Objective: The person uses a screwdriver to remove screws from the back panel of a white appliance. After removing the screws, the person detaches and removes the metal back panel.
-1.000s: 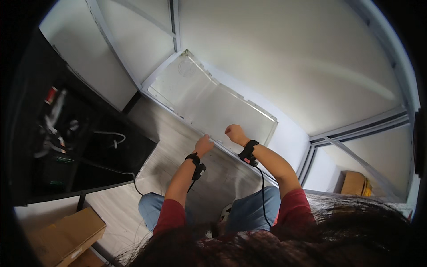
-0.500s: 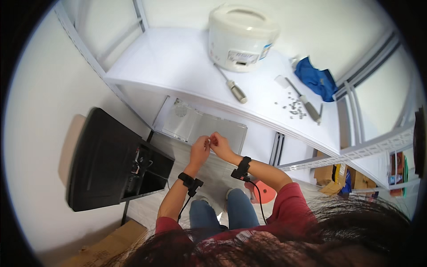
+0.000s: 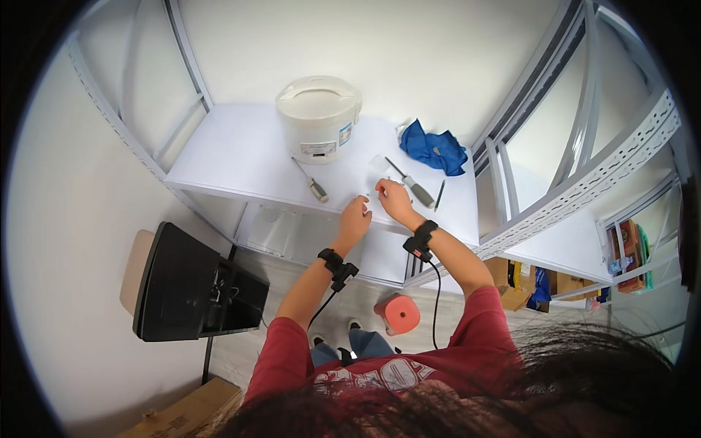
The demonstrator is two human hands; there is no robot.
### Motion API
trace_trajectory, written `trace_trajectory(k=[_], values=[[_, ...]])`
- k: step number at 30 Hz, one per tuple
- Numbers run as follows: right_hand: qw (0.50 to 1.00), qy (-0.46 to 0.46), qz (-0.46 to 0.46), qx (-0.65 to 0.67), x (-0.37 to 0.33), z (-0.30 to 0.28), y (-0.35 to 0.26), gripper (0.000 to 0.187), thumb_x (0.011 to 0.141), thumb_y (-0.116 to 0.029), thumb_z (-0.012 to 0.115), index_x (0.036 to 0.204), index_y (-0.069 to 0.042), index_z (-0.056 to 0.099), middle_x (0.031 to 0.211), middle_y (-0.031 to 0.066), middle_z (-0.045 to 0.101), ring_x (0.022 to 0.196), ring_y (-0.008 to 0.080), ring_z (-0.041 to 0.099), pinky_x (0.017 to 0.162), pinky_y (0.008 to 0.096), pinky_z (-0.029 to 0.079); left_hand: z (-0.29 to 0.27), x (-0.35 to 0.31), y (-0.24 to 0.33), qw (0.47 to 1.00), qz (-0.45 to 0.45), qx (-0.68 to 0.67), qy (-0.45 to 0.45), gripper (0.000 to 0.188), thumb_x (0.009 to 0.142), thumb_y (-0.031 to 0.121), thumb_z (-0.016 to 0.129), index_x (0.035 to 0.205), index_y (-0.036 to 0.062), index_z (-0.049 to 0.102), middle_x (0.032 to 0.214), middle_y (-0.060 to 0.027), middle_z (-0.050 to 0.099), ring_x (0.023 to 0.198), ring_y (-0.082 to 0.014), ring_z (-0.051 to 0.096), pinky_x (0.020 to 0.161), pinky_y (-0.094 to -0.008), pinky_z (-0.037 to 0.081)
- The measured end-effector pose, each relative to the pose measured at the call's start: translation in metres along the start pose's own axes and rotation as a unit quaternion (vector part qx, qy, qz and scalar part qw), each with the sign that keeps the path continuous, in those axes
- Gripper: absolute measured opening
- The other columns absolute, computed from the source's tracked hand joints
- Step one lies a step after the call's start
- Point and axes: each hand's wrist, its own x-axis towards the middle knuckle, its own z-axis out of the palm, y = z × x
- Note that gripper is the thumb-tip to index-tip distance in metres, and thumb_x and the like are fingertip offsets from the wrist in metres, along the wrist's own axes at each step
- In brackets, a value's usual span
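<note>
My left hand (image 3: 355,218) is raised at the shelf's front edge, its fingers curled together; anything in them is too small to make out. Over the white shelf board (image 3: 241,164), my right hand (image 3: 395,201) bends its fingers down in a pinch where small screws are scattered. That hand covers most of the screws, and what it pinches is hidden. Just beyond it lies a grey-handled screwdriver (image 3: 418,191), with a thin dark rod (image 3: 439,196) to its right. Another screwdriver (image 3: 317,190) rests left of my hands.
A white rice cooker (image 3: 318,120) stands at the back of the shelf, a blue cloth bag (image 3: 434,150) to its right. Below sits a flat metal panel (image 3: 281,232). A black monitor-like casing (image 3: 179,281) is at left, a coral stool (image 3: 400,314) on the floor.
Both hands have come apart and moved up and right from below the shelf edge. My right hand now reaches over the scattered screws. The whole view has shifted as my head moved.
</note>
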Motion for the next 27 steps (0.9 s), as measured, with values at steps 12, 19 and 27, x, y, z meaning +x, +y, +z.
trace_trajectory(k=[12, 19, 27], values=[[0.997, -0.061, 0.035, 0.011, 0.012, 0.023, 0.067, 0.011, 0.069, -0.002, 0.051, 0.08, -0.004, 0.056, 0.075, 0.0158, 0.058, 0.074, 0.0339, 0.056, 0.063, 0.0405, 0.045, 0.059, 0.044, -0.009, 0.997, -0.06, 0.034, 0.037, 0.015, 0.066, 0.005, 0.059, 0.081, 0.0042, 0.056, 0.068, -0.0102, 0.058, 0.067, -0.0272, 0.057, 0.061, -0.0368, 0.045], [0.996, -0.009, -0.006, -0.086, 0.004, -0.014, 0.068, 0.02, 0.065, -0.001, 0.056, 0.085, -0.004, 0.056, 0.091, 0.015, 0.053, 0.087, 0.0347, 0.05, 0.072, 0.0394, 0.044, 0.064, 0.053, -0.007, 0.997, -0.041, 0.055, 0.046, 0.021, 0.068, 0.008, 0.06, 0.088, 0.0043, 0.053, 0.065, -0.0104, 0.056, 0.064, -0.027, 0.056, 0.059, -0.036, 0.044], [0.953, -0.126, 0.16, -0.223, -0.014, -0.029, 0.097, 0.035, 0.07, -0.009, 0.056, 0.103, -0.006, 0.046, 0.096, 0.0185, 0.052, 0.09, 0.0355, 0.052, 0.074, 0.0427, 0.044, 0.073, 0.053, 0.017, 0.997, -0.058, 0.018, 0.039, 0.03, 0.072, 0.01, 0.058, 0.099, 0.0041, 0.046, 0.075, -0.0105, 0.054, 0.071, -0.0279, 0.055, 0.063, -0.0376, 0.043]])
